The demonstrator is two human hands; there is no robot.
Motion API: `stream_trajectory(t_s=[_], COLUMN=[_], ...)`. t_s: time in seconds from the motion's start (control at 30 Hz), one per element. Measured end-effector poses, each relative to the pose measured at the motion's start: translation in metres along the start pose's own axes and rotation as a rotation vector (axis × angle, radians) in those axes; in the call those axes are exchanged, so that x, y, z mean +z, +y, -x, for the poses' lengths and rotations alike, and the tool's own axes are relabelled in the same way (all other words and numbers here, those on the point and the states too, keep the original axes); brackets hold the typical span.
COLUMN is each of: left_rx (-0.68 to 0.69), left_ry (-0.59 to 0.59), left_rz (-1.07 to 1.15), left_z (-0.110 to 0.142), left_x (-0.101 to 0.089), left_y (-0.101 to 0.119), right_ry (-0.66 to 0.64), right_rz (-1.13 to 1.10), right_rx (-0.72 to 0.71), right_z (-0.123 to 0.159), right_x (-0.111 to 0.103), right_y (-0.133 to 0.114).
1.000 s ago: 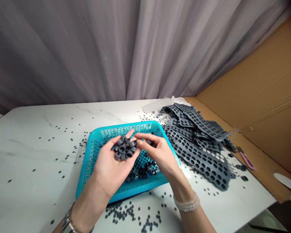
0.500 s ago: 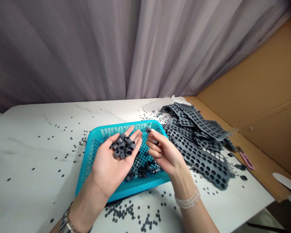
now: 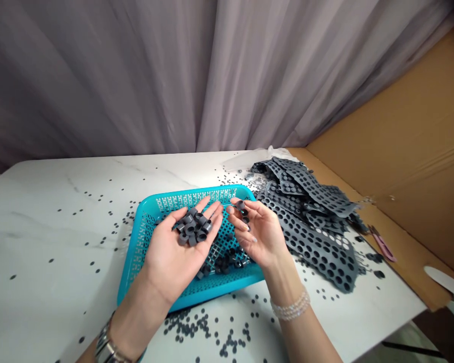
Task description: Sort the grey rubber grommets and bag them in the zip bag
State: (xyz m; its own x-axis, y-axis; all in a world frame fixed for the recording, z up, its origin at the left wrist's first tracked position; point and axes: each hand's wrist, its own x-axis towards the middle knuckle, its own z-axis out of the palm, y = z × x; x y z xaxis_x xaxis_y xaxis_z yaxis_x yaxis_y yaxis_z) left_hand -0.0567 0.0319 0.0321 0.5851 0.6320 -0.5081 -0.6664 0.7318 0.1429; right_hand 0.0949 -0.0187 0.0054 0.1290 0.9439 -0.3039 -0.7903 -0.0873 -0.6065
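Observation:
My left hand (image 3: 174,252) is palm up over the basket, cradling a heap of small dark grey rubber caps (image 3: 191,228), short and hollow like little cups. Close beside it, my right hand (image 3: 265,232) pinches one grey cap (image 3: 240,205) between thumb and fingers. A few more dark bits show against its curled fingers, partly hidden. Beneath both hands sits a turquoise plastic basket (image 3: 230,290) with perforated walls. Loose black caps (image 3: 223,263) lie on its floor.
Perforated grey rubber sheets (image 3: 314,247) are piled right of the basket. Small black discs (image 3: 189,325) are scattered over the white table (image 3: 60,212). A pink-handled cutter (image 3: 382,244) lies on cardboard (image 3: 408,275) at the right. A grey curtain (image 3: 155,75) hangs behind.
My right hand has turned more palm-up and spread its fingers a little, shifting the pinched cap slightly to the right. My left hand with its heap stays nearly still.

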Motion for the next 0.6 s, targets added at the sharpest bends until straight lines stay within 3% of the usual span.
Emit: stream_trajectory(t_s=[0.2,0.6], left_rx=[-0.002,0.048], left_ry=[-0.021,0.002], left_rz=[0.002,-0.016], left_z=[-0.0013,-0.0009], left_x=[-0.0038,-0.0005], left_y=[0.0022,0.0083], right_ry=[0.030,-0.081], right_rz=[-0.027,-0.211], right_rx=[-0.036,-0.001], right_z=[-0.0035,-0.0023], right_x=[-0.0018,0.0008], right_y=[0.0042,0.0058])
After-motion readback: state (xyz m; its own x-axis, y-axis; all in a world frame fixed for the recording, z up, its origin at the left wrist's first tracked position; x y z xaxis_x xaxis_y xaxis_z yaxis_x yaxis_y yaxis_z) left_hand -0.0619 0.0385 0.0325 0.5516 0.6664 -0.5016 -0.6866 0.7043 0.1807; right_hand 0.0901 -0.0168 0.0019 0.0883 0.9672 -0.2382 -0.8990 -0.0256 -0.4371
